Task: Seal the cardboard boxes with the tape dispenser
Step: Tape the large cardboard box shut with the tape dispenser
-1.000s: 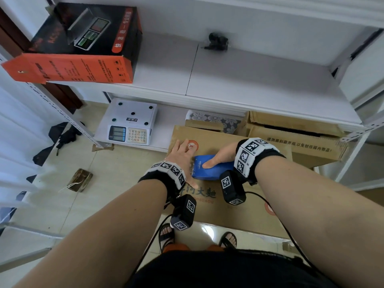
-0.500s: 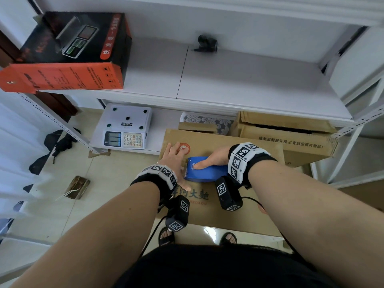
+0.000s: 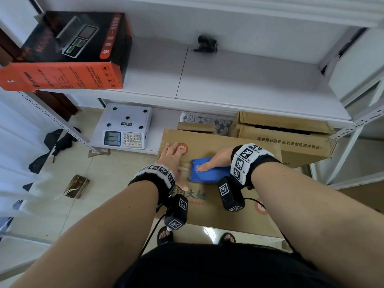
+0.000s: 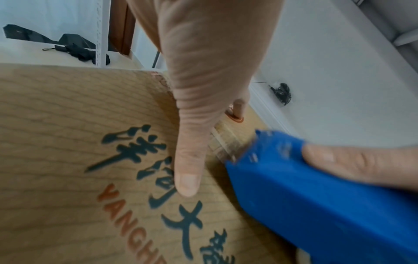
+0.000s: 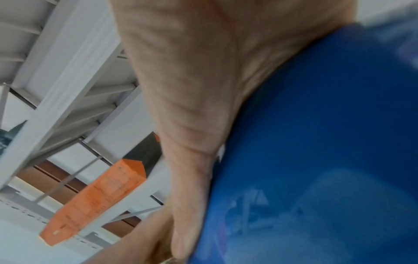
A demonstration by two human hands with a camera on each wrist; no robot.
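Box: the box [image 3: 209,206] was lain flat-topped under both hands, before the shelf [image 3: 239,84].
Left hand: the left hand [image 3: 173,159] was pressed flat on the box, fingers [image 4: 187,171] straight and spread.
Dispenser: the blue dispenser [image 3: 209,173] was set on the box's seam, just right of the left fingers.
Right hand: the right hand [image 3: 216,161] was wrapped over the dispenser, thumb [image 5: 192,196] laid along its side.
Tape: a clear strip [image 3: 184,169] was seen between the left fingers and the dispenser.

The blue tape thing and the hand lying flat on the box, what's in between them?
Between the blue tape dispenser and the left hand lies a short strip of clear tape, stuck on the cardboard box. The head view shows it.
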